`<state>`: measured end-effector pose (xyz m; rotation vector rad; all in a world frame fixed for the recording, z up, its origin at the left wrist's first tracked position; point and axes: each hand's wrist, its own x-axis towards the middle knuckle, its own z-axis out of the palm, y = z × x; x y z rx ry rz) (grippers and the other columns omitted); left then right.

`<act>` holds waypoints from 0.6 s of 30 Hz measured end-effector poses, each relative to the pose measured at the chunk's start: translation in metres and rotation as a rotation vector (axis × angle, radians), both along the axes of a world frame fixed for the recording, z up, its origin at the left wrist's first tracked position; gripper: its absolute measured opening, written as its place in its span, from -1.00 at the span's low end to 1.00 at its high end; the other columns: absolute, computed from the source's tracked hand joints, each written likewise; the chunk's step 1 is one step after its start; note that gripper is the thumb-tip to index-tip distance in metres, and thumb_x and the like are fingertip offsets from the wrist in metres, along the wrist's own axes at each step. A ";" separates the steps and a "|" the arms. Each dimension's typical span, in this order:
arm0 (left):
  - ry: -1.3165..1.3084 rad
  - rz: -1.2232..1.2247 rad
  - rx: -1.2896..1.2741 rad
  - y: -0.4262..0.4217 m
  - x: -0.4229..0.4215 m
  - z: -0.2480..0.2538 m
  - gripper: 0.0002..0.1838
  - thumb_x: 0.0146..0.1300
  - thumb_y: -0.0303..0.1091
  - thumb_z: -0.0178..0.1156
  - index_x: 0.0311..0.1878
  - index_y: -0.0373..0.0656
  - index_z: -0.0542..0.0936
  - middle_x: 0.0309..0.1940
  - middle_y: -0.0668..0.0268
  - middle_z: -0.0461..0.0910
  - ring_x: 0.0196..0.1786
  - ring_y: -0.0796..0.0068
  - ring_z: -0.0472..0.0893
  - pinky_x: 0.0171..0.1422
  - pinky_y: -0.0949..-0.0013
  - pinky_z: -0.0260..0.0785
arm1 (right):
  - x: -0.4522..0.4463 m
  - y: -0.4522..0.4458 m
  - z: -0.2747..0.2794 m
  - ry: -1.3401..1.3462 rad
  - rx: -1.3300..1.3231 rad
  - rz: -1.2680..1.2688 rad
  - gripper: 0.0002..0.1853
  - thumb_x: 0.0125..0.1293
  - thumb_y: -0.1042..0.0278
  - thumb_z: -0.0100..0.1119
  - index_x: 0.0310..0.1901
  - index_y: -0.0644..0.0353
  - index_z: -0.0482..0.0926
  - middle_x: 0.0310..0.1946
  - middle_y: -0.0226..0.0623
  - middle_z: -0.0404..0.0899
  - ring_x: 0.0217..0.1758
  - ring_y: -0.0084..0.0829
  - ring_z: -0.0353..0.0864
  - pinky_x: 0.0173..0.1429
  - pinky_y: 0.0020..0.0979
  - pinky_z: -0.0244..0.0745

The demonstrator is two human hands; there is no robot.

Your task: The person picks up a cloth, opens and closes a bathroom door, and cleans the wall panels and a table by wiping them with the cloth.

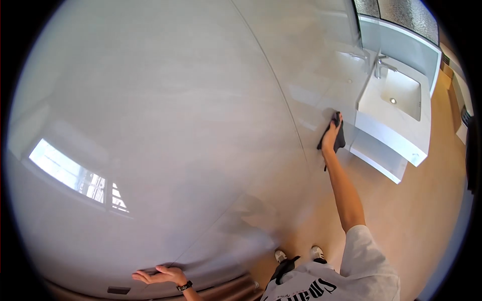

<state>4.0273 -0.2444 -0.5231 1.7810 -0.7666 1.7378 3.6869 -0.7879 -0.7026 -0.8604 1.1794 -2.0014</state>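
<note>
In the head view, my right hand (330, 139) reaches forward and presses a dark, cloth-like black piece (341, 138) against the glossy pale wall (175, 100). A thin dark end hangs below that hand; its exact kind is hard to make out. At the lower left, my left hand (160, 275) is held palm up with its fingers stretched out, close to the lower part of the wall. Nothing shows in it. A dark band (185, 286) circles the left wrist.
Right of my right hand stands a white washbasin counter (369, 108) with a chrome tap (379, 67) and an open shelf (379, 158) below. A small dark wall plate (118, 290) sits near my left hand. Brown floor (321, 210) lies around my shoes.
</note>
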 end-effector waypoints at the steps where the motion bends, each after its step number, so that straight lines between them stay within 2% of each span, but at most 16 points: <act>1: 0.009 -0.006 0.002 -0.002 -0.004 0.001 -0.28 0.48 0.03 -0.15 0.42 -0.43 0.10 0.47 -0.13 -0.06 0.54 -0.11 -0.06 0.56 -0.15 -0.16 | 0.000 0.003 0.002 -0.030 0.000 0.005 -0.42 0.44 0.39 -0.14 0.46 0.31 0.08 0.51 -0.10 0.05 0.58 -0.21 -0.03 0.55 -0.37 -0.14; 4: 0.002 0.007 -0.019 -0.001 -0.007 0.000 -0.28 0.48 0.04 -0.16 0.42 -0.43 0.10 0.47 -0.16 -0.04 0.54 -0.14 -0.07 0.55 -0.17 -0.17 | 0.004 0.009 -0.002 -0.019 0.020 -0.004 -0.45 0.43 0.41 -0.13 0.43 0.34 0.14 0.50 -0.08 0.06 0.58 -0.21 -0.03 0.55 -0.37 -0.14; 6: 0.023 0.001 0.016 -0.001 -0.011 -0.001 -0.30 0.49 0.01 -0.16 0.43 -0.42 0.10 0.47 -0.16 -0.06 0.54 -0.18 -0.08 0.54 -0.18 -0.19 | 0.013 0.001 -0.031 0.119 0.005 -0.032 -0.46 0.42 0.44 -0.13 0.42 0.36 0.16 0.51 -0.10 0.04 0.59 -0.21 -0.05 0.56 -0.37 -0.15; 8: 0.000 0.017 -0.020 0.003 -0.014 -0.005 -0.33 0.48 -0.05 -0.15 0.44 -0.39 0.09 0.48 -0.16 -0.07 0.54 -0.22 -0.10 0.53 -0.21 -0.21 | 0.013 -0.009 -0.032 0.157 -0.005 -0.025 -0.45 0.41 0.47 -0.12 0.41 0.37 0.16 0.52 -0.14 0.01 0.59 -0.21 -0.08 0.56 -0.40 -0.16; 10: 0.058 -0.036 0.009 0.004 -0.022 -0.010 -0.34 0.46 -0.10 -0.13 0.46 -0.35 0.07 0.49 -0.15 -0.09 0.54 -0.23 -0.10 0.53 -0.23 -0.23 | 0.010 -0.033 -0.014 0.365 -0.063 -0.101 -0.46 0.38 0.55 -0.18 0.40 0.36 0.17 0.51 -0.11 0.03 0.59 -0.22 -0.10 0.59 -0.31 -0.26; 12: 0.060 -0.019 -0.055 0.010 -0.022 -0.020 -0.33 0.42 -0.14 -0.10 0.48 -0.30 0.08 0.50 -0.13 -0.10 0.53 -0.25 -0.10 0.52 -0.26 -0.24 | 0.002 -0.020 0.074 0.232 -0.190 -0.024 -0.40 0.45 0.32 -0.19 0.49 0.19 0.06 0.56 -0.25 -0.08 0.62 -0.25 -0.20 0.56 -0.07 -0.30; 14: 0.108 -0.051 0.004 0.018 -0.020 -0.027 -0.31 0.37 -0.13 -0.07 0.48 -0.26 0.08 0.51 -0.12 -0.10 0.53 -0.28 -0.11 0.51 -0.29 -0.24 | 0.000 -0.014 0.159 0.401 -0.295 -0.076 -0.39 0.46 0.25 -0.25 0.52 0.03 0.01 0.57 -0.30 -0.11 0.63 -0.25 -0.25 0.53 0.06 -0.37; 18: 0.130 -0.105 0.007 0.035 -0.011 -0.031 -0.25 0.27 -0.10 0.03 0.48 -0.18 0.10 0.49 -0.11 -0.04 0.51 -0.31 -0.10 0.49 -0.31 -0.24 | 0.036 0.022 0.325 0.549 -0.593 -0.139 -0.40 0.45 0.23 -0.26 0.52 -0.07 0.05 0.57 -0.30 -0.11 0.63 -0.23 -0.24 0.54 0.05 -0.38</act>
